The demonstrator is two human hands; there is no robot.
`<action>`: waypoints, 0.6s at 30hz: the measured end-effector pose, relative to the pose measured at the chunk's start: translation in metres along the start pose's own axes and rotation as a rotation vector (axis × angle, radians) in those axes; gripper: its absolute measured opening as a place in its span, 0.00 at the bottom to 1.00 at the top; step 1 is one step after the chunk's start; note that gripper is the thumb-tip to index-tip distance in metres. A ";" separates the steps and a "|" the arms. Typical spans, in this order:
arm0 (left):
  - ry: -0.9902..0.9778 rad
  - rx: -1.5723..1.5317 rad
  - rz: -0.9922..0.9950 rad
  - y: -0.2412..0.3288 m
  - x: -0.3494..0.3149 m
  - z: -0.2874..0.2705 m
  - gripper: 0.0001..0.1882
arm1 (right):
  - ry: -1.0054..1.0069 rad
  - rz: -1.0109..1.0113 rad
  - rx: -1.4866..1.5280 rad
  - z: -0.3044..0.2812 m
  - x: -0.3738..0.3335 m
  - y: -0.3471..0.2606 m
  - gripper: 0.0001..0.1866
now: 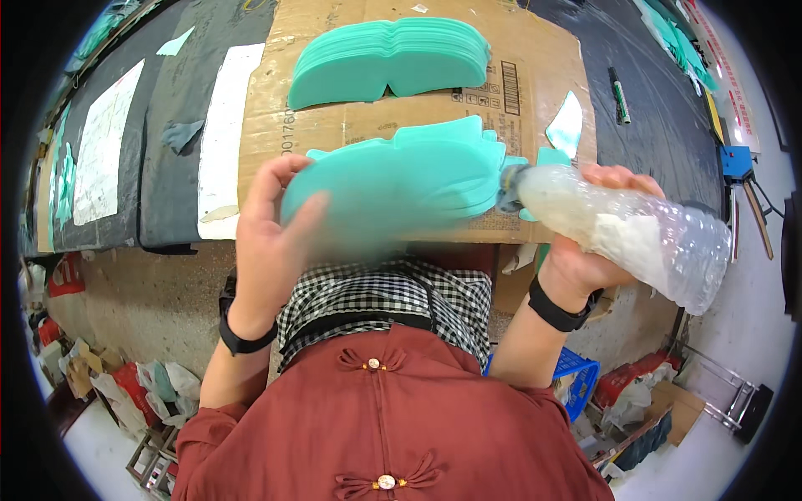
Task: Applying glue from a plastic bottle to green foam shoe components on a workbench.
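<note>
My left hand (271, 225) pinches the left end of a teal, wing-shaped sheet (359, 184), thumb on top and fingers round its edge. The sheet's near side is smeared by motion. More teal pieces fan out beneath it in a loose pile (455, 138). My right hand (585, 259) is wrapped round a clear plastic bottle (626, 221) lying tilted, with something whitish on or in it. The bottle's dark-wrapped mouth (511, 185) points left and is close to the pile's right edge; whether it touches cannot be made out.
Behind the pile, a neat stack of teal pieces (388, 67) rests on a flattened cardboard sheet (267, 125). A marker (619, 96) lies on the dark table cover to the right. White paper (225, 142) is at the left. Below stands a blue basket (585, 380).
</note>
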State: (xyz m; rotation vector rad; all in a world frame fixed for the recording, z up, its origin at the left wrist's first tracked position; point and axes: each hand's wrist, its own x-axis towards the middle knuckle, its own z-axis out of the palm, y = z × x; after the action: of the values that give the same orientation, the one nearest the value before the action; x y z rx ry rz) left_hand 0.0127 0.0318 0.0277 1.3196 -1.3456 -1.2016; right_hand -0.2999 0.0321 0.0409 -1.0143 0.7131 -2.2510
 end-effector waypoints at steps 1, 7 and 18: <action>0.017 0.276 0.096 -0.005 0.002 0.002 0.20 | -0.023 0.019 -0.123 0.011 -0.003 0.005 0.34; 0.037 0.747 0.245 -0.010 0.007 0.002 0.22 | -0.183 0.392 0.057 0.051 -0.028 0.037 0.33; -0.071 0.673 0.214 -0.017 -0.006 -0.021 0.17 | -0.440 -0.134 -0.674 0.050 -0.006 0.049 0.29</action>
State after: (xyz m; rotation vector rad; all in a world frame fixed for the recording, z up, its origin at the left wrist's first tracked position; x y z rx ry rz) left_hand 0.0359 0.0374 0.0142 1.5340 -1.9904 -0.6683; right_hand -0.2438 -0.0098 0.0348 -1.8443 1.2579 -1.7987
